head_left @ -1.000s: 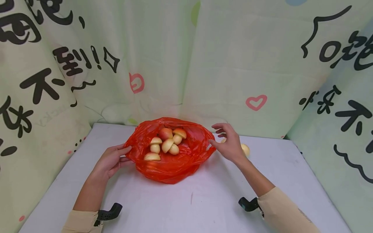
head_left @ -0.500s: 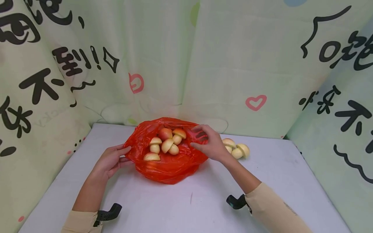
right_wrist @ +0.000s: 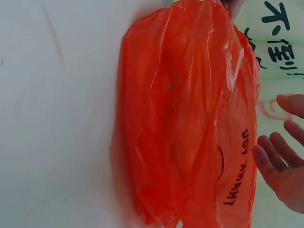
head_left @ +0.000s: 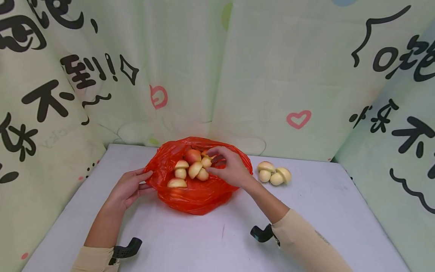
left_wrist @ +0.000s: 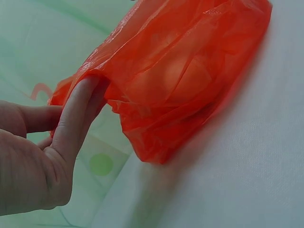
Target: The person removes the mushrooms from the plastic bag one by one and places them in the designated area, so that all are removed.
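Observation:
A red plastic bag (head_left: 200, 202) lies on the table with its mouth spread wide. Inside it are several mushroom-shaped pieces (head_left: 181, 169) with pale stems and reddish-yellow caps, one of them showing a round red top (head_left: 192, 156). My left hand (head_left: 127, 187) pinches the bag's left rim between thumb and fingers, also seen in the left wrist view. Over the bag's mouth, my right hand (head_left: 229, 166) reaches toward a mushroom (head_left: 205, 162), partly covering it. In the right wrist view its fingers are spread and hold nothing.
Two more mushrooms (head_left: 265, 172) sit side by side on the white table (head_left: 190, 241), right of the bag. A printed curtain (head_left: 258, 75) stands behind the table and along both sides. Each wrist carries a black camera mount (head_left: 127, 247).
My right hand has moved left from the bag's right rim to above the mushrooms inside, uncovering the two on the table. The left hand keeps its place on the rim.

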`<act>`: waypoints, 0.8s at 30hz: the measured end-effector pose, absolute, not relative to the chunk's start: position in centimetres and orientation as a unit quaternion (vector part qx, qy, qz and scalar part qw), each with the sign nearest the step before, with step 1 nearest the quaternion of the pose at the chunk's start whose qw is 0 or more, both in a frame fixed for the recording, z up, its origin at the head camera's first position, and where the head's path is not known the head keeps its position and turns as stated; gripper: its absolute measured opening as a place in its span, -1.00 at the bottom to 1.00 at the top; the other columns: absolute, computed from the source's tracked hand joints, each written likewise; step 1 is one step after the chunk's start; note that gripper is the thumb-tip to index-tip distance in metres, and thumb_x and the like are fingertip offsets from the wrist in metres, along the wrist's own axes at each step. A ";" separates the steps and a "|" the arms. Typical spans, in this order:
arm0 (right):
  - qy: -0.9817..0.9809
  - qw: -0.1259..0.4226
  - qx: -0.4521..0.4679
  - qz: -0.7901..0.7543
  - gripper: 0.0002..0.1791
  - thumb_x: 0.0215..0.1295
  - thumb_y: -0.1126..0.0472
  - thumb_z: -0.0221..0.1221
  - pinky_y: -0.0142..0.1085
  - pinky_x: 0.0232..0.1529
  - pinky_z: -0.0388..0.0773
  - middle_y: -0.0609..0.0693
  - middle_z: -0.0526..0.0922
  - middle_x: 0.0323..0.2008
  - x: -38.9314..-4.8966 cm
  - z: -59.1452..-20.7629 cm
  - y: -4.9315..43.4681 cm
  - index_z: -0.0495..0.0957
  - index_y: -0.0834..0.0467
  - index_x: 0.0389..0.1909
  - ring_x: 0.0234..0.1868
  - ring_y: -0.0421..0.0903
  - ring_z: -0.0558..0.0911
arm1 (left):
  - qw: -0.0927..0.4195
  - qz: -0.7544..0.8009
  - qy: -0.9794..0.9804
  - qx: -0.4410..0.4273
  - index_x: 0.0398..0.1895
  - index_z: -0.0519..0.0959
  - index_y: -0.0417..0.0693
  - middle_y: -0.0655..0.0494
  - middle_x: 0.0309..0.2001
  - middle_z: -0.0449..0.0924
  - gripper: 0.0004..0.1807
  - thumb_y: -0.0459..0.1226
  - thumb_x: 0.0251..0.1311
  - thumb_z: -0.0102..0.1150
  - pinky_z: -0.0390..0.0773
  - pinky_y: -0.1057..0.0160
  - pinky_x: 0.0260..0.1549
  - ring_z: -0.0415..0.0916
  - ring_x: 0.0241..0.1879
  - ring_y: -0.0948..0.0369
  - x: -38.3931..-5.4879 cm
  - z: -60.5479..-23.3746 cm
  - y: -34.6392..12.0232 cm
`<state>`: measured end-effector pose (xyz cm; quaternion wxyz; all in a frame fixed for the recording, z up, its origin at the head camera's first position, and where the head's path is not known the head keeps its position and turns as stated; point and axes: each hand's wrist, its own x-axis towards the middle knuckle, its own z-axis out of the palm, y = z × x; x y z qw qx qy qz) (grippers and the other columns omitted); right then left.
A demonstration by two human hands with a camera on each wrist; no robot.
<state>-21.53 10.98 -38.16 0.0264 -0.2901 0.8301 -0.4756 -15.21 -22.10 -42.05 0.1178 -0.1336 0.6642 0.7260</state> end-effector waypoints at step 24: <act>0.816 0.112 -0.340 -0.454 -0.51 0.30 0.35 0.38 0.04 0.14 0.72 0.20 0.62 0.18 -21.2 -39.1 6.1 0.55 0.27 0.24 0.13 0.19 0.66 | 0.120 0.728 0.661 -0.138 0.59 0.23 -0.20 -0.06 0.22 0.59 -0.33 -0.12 0.56 0.10 0.76 0.17 -0.05 0.81 -0.14 0.20 -15.3 -42.1 -22.2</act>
